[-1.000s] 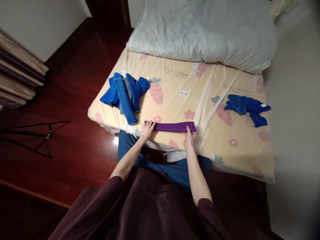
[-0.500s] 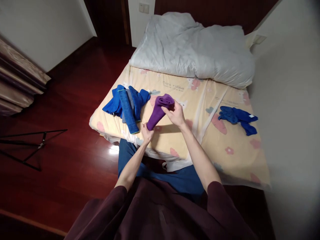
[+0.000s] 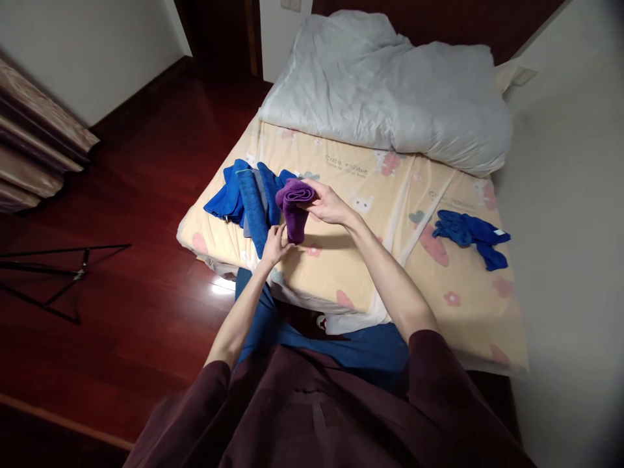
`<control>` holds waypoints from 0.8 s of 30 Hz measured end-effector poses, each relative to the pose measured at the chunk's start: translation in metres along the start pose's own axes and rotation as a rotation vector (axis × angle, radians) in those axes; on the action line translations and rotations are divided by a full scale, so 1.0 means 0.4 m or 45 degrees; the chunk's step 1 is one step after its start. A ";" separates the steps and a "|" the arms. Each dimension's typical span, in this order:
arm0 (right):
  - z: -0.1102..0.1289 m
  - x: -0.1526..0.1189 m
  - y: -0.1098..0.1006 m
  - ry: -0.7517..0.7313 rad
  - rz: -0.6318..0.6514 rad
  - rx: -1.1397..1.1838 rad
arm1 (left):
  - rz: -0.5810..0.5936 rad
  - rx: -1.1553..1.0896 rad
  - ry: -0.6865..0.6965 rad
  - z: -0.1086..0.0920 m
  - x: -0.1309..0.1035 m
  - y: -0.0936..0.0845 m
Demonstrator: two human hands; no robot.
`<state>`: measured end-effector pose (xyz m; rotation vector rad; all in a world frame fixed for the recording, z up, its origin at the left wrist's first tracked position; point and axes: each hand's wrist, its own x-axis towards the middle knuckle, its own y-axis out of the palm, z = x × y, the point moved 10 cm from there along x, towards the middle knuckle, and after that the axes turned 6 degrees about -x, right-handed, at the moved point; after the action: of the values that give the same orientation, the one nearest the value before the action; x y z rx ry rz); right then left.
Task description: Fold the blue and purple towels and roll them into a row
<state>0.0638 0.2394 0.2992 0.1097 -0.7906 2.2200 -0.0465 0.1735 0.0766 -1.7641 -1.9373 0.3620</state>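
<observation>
A rolled purple cloth (image 3: 295, 211) is held up over the near left part of the bed, its spiral end facing up. My right hand (image 3: 325, 203) grips the rolled end from the right, thumb and fingers closed round it. At the cloth's lower end is my left hand (image 3: 276, 246), its fingers apart and close beside the cloth; nothing shows within them. Just left of the purple cloth lies a pile of blue cloths (image 3: 229, 198), with a long blue roll (image 3: 253, 207) on top.
The bed (image 3: 361, 260) has a yellow patterned cover. A grey quilt (image 3: 385, 91) lies at its head. Crumpled blue cloths (image 3: 470, 235) rest on the right side. On the floor at the left stands a black metal stand (image 3: 80, 273), near a curtain (image 3: 34, 149).
The purple cloth has moved left and turned more upright with my right hand. My left hand has loosened from its lower end and shifted left. The view has shifted slightly.
</observation>
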 end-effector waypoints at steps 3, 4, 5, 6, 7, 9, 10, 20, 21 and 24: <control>0.021 0.011 0.012 -0.039 0.117 0.031 | 0.056 0.011 0.154 -0.043 0.070 -0.037; 0.028 0.015 0.012 -0.047 0.139 0.037 | 0.104 -0.021 0.179 -0.053 0.091 -0.041; 0.034 0.019 0.011 -0.049 0.150 0.042 | 0.159 -0.057 0.181 -0.057 0.108 -0.042; 0.039 0.024 0.007 -0.049 0.151 0.047 | 0.217 -0.087 0.166 -0.056 0.121 -0.042; 0.042 0.029 0.003 -0.047 0.143 0.052 | 0.278 -0.107 0.143 -0.052 0.128 -0.039; 0.046 0.039 -0.008 -0.042 0.113 0.058 | 0.376 -0.109 0.111 -0.043 0.129 -0.035; 0.045 0.044 -0.012 -0.039 0.099 0.061 | 0.400 -0.099 0.108 -0.039 0.126 -0.036; -0.008 0.065 0.013 -0.039 0.106 0.072 | 0.269 0.040 0.012 0.007 0.099 -0.069; -0.014 0.065 0.019 -0.037 0.117 0.077 | 0.285 0.043 0.008 0.013 0.102 -0.064; -0.029 0.077 0.025 -0.042 0.117 0.076 | 0.315 0.039 -0.006 0.020 0.114 -0.058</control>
<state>0.0373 0.2605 0.2943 0.1419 -0.7611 2.3346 -0.0724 0.2163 0.0895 -1.9889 -1.7093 0.4777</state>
